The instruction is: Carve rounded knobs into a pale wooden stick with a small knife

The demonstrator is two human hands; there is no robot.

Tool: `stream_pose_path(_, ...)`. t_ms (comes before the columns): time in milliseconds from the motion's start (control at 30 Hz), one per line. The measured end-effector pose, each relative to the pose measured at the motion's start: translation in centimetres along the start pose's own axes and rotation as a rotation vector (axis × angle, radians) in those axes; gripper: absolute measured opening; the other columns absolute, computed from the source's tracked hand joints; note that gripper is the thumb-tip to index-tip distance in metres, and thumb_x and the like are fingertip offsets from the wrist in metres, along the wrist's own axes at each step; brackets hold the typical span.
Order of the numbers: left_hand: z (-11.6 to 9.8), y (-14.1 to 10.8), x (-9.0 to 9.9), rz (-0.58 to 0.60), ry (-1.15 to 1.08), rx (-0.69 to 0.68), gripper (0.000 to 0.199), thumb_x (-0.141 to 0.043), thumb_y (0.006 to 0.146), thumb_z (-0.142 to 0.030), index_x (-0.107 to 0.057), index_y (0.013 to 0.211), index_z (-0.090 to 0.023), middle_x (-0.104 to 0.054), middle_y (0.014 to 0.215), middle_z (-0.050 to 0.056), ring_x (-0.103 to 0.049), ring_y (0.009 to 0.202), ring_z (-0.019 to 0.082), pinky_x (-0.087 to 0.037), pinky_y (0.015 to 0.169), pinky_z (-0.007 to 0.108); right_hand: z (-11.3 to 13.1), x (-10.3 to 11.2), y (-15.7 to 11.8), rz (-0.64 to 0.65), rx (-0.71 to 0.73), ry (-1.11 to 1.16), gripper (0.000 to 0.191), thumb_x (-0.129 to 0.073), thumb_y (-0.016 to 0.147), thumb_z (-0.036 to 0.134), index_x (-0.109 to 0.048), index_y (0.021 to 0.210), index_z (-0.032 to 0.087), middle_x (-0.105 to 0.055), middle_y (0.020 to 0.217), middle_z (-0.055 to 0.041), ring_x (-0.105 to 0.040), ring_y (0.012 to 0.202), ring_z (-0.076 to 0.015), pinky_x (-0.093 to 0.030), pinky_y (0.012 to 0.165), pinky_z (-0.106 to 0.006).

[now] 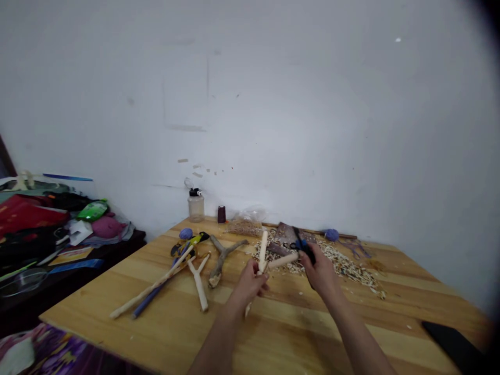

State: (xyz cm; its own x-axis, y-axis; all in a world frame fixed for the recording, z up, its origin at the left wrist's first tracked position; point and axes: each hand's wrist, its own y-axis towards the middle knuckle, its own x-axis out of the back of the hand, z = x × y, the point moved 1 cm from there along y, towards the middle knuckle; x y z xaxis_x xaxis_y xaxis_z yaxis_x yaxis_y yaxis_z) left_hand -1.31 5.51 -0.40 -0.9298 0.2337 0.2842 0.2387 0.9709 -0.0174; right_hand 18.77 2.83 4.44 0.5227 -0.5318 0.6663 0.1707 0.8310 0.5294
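My left hand (253, 281) is closed around the joint of a peeled, pale forked stick (264, 247). One prong points up, the other reaches right toward my right hand (321, 266). That hand grips a knife (307, 250) with a black-and-blue handle. Its dark, narrow blade slants up and left, close to the end of the right prong; whether they touch I cannot tell. Left of my hands lie a smaller peeled forked stick (199, 284) and a forked branch with bark (223, 256). Wood shavings (344, 263) are heaped behind my right hand.
A long pale stick (152, 284) and a blue rod (154, 299) lie on the wooden table (128, 338) at left. A bottle (196, 207), a dark thread spool (221, 214) and a purple yarn ball (332, 235) stand toward the wall. A black flat object (451, 344) lies right.
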Motion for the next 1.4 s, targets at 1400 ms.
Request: stream_pose_path(1400, -1.6, -2.4, -1.1, 0.400, -0.326, -0.122, 0.038, -0.056, 0.074, -0.049, -0.046, 0.090, -0.017, -0.060, 0.073, 0.001, -0.051, 0.043, 0.007, -0.032, 0.036, 0.017, -0.5, -0.3, -3.6, 0.038, 0.545, -0.250, 0.023, -0.047, 0.085, 0.026, -0.060, 0.104, 0.023, -0.059, 0.085, -0.0053, -0.050, 0.078, -0.0161, -0.035, 0.068, -0.025)
